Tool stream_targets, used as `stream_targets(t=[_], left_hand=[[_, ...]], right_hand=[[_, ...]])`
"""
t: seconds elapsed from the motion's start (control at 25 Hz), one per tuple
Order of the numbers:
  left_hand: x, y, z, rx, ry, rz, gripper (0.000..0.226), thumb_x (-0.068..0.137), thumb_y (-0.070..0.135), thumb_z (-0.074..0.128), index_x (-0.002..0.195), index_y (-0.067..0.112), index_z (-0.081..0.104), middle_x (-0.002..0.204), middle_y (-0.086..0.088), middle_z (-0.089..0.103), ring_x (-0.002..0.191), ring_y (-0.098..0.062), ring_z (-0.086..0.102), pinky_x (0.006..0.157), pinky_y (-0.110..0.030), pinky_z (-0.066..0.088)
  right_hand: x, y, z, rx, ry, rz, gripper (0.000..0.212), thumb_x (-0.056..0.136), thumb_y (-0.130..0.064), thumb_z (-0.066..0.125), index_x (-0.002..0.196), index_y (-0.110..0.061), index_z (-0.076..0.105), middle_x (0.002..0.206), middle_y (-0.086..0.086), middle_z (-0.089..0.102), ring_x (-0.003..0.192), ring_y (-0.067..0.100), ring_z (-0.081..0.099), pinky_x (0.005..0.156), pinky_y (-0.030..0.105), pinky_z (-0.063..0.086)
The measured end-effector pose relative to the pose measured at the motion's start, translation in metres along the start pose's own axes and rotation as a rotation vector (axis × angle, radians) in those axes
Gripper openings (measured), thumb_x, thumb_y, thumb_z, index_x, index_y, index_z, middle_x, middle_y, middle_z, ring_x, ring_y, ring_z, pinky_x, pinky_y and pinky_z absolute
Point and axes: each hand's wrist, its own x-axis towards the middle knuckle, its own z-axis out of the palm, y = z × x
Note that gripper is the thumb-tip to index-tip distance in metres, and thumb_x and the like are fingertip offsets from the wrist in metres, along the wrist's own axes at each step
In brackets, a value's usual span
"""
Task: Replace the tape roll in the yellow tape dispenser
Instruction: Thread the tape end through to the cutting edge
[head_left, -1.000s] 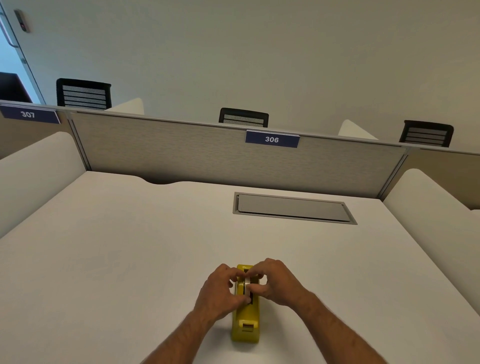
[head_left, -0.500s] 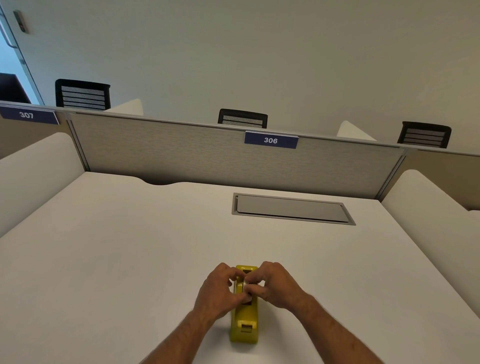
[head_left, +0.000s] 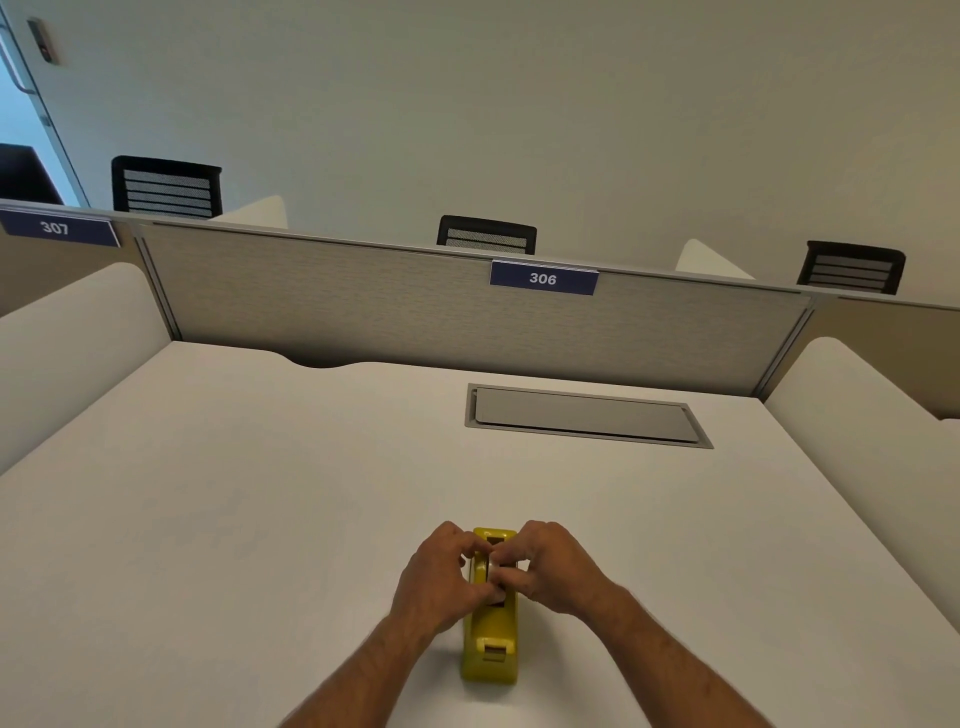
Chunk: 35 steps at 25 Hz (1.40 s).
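The yellow tape dispenser (head_left: 491, 647) stands on the white desk (head_left: 234, 519), lengthwise towards me, its cutter end nearest. A tape roll (head_left: 488, 567) sits upright in the dispenser's slot, mostly hidden by fingers. My left hand (head_left: 439, 582) pinches the roll from the left side. From the right, my right hand (head_left: 556, 569) grips the same roll with fingertips at its hub. Both hands meet over the middle of the dispenser.
A grey flip-lid cable panel (head_left: 584, 415) is set into the desk behind the dispenser. A fabric divider (head_left: 415, 317) with a "306" label (head_left: 543, 278) closes the back. White side partitions stand left and right. Black chairs show beyond the divider.
The fingers of both hands have shifted slightly on the roll. The dispenser has stayed in place.
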Motion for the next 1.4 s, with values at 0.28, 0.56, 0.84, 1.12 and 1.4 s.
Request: stream_targets(t=[0.28,0.56,0.84,1.12,1.4], left_hand=[[0.0,0.0,0.001,0.022,0.001,0.0,0.057,0.055,0.055,0.084,0.105,0.036,0.064,0.105,0.014,0.056,0.095,-0.008,0.058,0.08,-0.029,0.057],[0.001,-0.002,0.001,0.06,-0.002,0.032,0.052,0.057,0.056,0.082,0.1,0.037,0.061,0.102,0.014,0.055,0.092,-0.008,0.057,0.078,-0.025,0.055],[0.002,-0.007,0.003,0.086,-0.002,0.068,0.052,0.067,0.059,0.075,0.114,0.043,0.061,0.101,0.015,0.054,0.091,-0.007,0.056,0.081,-0.027,0.056],[0.004,-0.009,0.005,0.091,-0.011,0.055,0.055,0.067,0.063,0.074,0.117,0.041,0.064,0.099,0.015,0.054,0.093,-0.008,0.055,0.079,-0.023,0.051],[0.006,-0.009,0.005,0.07,-0.012,0.043,0.06,0.057,0.064,0.078,0.112,0.042,0.066,0.095,0.013,0.058,0.088,-0.006,0.056,0.078,-0.028,0.054]], right_hand=[[-0.003,0.002,0.006,-0.036,0.075,-0.058,0.017,0.086,-0.036,0.065,0.096,-0.029,0.078,0.093,-0.007,0.079,0.082,0.012,0.066,0.075,0.037,0.056],[-0.011,-0.002,0.009,-0.119,0.186,-0.144,0.011,0.083,-0.029,0.072,0.088,-0.021,0.079,0.095,-0.004,0.073,0.088,0.012,0.064,0.065,0.035,0.058],[-0.011,-0.008,0.012,-0.245,0.123,-0.173,0.02,0.094,-0.027,0.054,0.096,-0.011,0.067,0.104,0.003,0.067,0.097,0.019,0.057,0.073,0.037,0.055],[-0.009,-0.002,0.009,-0.266,0.127,-0.261,0.021,0.093,-0.029,0.057,0.095,-0.013,0.071,0.103,0.002,0.072,0.093,0.02,0.063,0.072,0.036,0.058],[-0.009,0.001,0.008,-0.303,0.151,-0.36,0.011,0.089,-0.021,0.068,0.084,-0.012,0.072,0.09,0.004,0.074,0.08,0.022,0.067,0.061,0.034,0.059]])
